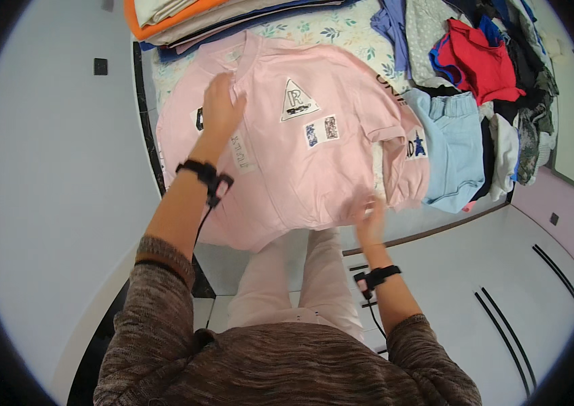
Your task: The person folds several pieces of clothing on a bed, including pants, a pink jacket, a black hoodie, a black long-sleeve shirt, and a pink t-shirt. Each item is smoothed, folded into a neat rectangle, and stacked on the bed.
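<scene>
A pink zip-front jacket (287,167) with patches lies spread out, front side up, before me. Its collar points away from me, and the hem hangs over the near edge of the bed. My left hand (222,106) is over the front closure just below the collar, thumb apart from the fingers, with no cloth seen in its grasp. At the lower right corner of the hem is my right hand (369,215), blurred; whether it pinches the fabric is unclear. The sleeve on the right (403,172) is bent down alongside the body of the jacket.
A stack of folded clothes (216,23) stands at the far left. Light blue elastic-waist pants (454,152) lie right of the sleeve, beside a heap with a red garment (487,63). The floral bedsheet (335,35) shows behind the jacket. A wall (59,152) rises at left.
</scene>
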Action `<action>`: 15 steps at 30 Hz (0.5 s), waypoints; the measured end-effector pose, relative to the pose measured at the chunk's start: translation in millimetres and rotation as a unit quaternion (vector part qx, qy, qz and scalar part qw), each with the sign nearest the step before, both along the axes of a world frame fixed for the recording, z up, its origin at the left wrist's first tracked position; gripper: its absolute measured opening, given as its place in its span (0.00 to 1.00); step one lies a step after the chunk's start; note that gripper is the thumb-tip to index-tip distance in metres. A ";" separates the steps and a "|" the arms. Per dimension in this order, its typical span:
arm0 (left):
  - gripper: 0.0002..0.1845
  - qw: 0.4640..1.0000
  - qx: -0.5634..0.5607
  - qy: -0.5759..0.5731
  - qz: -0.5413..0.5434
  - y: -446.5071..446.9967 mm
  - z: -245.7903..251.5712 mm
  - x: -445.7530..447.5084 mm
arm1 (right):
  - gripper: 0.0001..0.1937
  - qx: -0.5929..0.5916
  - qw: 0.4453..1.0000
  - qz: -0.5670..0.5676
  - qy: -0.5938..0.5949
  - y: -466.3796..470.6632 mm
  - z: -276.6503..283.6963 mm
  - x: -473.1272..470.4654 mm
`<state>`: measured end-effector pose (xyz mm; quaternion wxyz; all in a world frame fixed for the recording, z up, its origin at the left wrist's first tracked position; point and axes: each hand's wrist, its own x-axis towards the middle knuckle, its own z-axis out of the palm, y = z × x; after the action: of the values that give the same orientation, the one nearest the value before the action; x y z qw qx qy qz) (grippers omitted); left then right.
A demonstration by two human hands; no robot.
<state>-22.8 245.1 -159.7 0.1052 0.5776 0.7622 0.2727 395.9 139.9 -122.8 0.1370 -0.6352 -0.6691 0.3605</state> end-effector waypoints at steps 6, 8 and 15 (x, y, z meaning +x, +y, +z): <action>0.41 0.976 -0.190 -0.024 -0.101 -56.5 10.8 100.2 | 0.23 -0.073 0.948 -0.274 -0.142 79.5 -15.5 102.7; 0.44 0.965 -0.243 -0.029 -0.092 -60.1 4.1 110.9 | 0.21 -0.129 0.965 -0.218 -0.073 93.1 -12.6 104.6; 0.46 0.958 -0.277 -0.005 -0.075 -56.7 2.1 117.5 | 0.10 0.068 0.992 0.007 -0.105 224.3 102.3 121.9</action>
<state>94.7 188.4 -157.6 0.2847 0.5800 0.7619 0.0450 517.8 364.2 -20.5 0.1067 -0.6540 -0.7072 0.2465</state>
